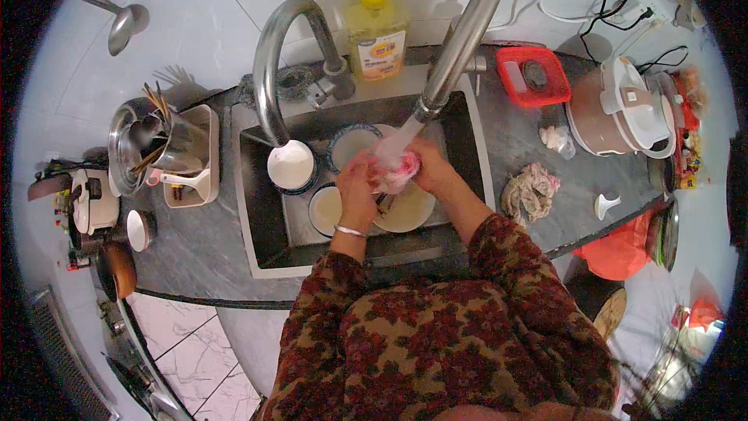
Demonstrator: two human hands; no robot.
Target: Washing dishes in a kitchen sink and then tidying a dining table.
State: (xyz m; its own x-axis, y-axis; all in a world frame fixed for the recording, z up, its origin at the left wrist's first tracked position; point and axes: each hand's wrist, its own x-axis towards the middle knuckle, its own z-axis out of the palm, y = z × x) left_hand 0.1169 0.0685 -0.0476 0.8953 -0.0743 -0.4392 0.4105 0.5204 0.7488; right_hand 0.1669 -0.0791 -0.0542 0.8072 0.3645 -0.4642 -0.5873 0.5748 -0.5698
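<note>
Water runs from the right-hand metal faucet (461, 47) over a pink and white cloth (400, 171), which both hands grip above the sink (257, 257). My left hand (357, 187) has its fingers around the cloth's left side; a bracelet circles that wrist. On the cloth's right side is my right hand (431, 164), its fingers partly hidden by water and cloth. Beneath and around the hands, several bowls lie in the basin: a white bowl (291, 165) at the left, another bowl (327, 209) lower down, a blue-rimmed bowl (353, 149) behind and a wide pale bowl (409, 210) below.
A second curved faucet (269, 64) arches over the basin's left side. Behind stands a yellow soap bottle (377, 41). To the right are a red plastic container (533, 77), a crumpled rag (530, 193) and an electric cooker (613, 111); to the left, a utensil-filled metal pot (187, 143).
</note>
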